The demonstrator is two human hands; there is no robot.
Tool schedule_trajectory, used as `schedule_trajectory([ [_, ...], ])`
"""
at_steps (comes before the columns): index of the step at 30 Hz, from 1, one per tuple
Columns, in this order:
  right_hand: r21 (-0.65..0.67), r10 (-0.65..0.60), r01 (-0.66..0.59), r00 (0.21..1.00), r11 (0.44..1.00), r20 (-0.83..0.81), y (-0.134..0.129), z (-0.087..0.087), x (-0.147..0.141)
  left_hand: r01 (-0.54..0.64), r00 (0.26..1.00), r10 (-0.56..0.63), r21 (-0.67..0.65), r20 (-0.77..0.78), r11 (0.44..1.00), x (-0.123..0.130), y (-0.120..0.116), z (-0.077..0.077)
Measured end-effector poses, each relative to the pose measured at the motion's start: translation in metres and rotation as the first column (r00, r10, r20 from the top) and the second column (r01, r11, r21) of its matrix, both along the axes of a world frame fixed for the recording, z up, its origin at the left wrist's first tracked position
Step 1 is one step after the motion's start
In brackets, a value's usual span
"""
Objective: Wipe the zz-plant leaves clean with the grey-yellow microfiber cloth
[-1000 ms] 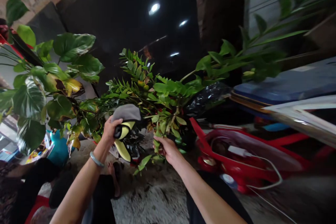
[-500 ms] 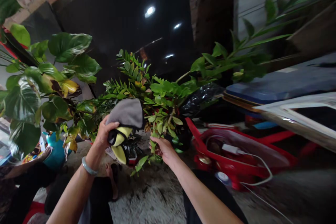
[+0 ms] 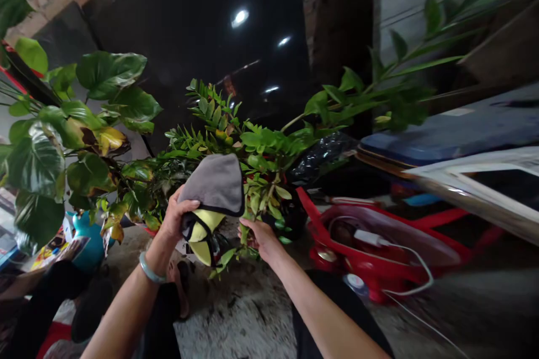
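A folded cloth (image 3: 214, 185), grey on one face and yellow-green on the other with black edging, is gripped in my left hand (image 3: 173, 216). A pale bangle circles that wrist. Just right of the cloth, my right hand (image 3: 261, 236) has its fingers closed round a leafy stem (image 3: 245, 230) of the green plant (image 3: 269, 151). Part of the stem hangs below the fingers. The cloth's right edge lies close to the plant's leaves and my right fingertips; whether it touches them I cannot tell. Behind both hands the plant's base is hidden.
Broad-leaved foliage (image 3: 36, 157), partly yellowed, fills the left. At right are a red plastic object (image 3: 379, 269) holding a white charger (image 3: 370, 237) with a cable, and a blue-topped surface (image 3: 455, 126). A dark glossy panel (image 3: 202, 28) stands behind. Another person's foot is at lower left.
My left hand has moved slightly right with the cloth, which now spreads wider and nearer my right hand. My right hand stays on the stem.
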State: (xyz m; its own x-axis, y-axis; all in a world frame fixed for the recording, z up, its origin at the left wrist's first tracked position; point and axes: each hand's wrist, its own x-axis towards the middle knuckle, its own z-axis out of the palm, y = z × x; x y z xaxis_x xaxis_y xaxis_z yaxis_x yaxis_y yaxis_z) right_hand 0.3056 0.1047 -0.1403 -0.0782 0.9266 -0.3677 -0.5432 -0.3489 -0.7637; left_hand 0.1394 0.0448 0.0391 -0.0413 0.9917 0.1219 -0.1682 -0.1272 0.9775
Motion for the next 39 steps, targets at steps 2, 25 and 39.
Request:
schedule_trajectory([
  [2, -0.018, -0.018, 0.018, 1.0, 1.0, -0.004, 0.0, 0.002, -0.004, 0.014, 0.999, -0.013, 0.033, -0.039, 0.999, 0.012, 0.007, -0.001],
  [25, 0.004, -0.048, 0.048, 0.999, 0.999, -0.008, -0.009, 0.006, 0.004, -0.109, 0.972, 0.036, -0.306, -0.233, 0.946, -0.021, 0.012, -0.068],
  [39, -0.008, -0.036, 0.036, 0.999, 0.999, -0.028, -0.007, 0.007, 0.0, -0.157, 0.961, 0.084, -0.267, -0.264, 0.951, -0.021, 0.015, -0.058],
])
